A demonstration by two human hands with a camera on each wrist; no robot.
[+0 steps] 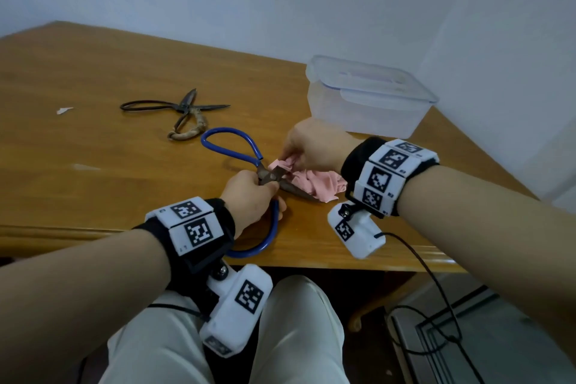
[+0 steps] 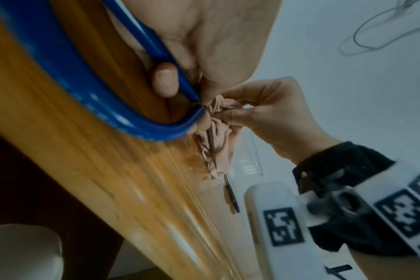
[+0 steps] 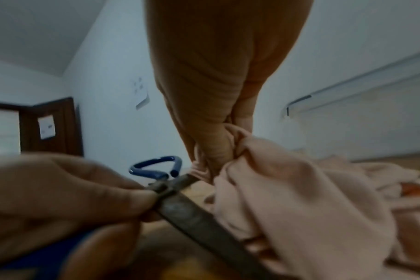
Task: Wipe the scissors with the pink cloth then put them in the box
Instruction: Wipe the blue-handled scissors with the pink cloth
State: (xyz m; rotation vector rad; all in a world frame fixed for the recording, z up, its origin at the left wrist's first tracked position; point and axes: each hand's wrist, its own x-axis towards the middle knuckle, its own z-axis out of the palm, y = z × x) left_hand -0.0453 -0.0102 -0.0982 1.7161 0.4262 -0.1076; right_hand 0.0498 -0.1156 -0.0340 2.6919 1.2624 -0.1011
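Our left hand (image 1: pixel 249 193) pinches the blue scissors (image 1: pixel 268 179) at the pivot; our right hand (image 1: pixel 314 146) pinches the pink cloth (image 1: pixel 314 185). We could nick a finger if the blades swing shut.

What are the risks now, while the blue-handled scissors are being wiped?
The right hand pinches the pink cloth right at the open blades of the blue-handled scissors, so a fingertip might get cut. The left hand grips only near the pivot; the scissors may twist. The box looks lidded, which could delay stowing.

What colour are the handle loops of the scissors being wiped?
Blue; the handle loops of the scissors show best in the head view.
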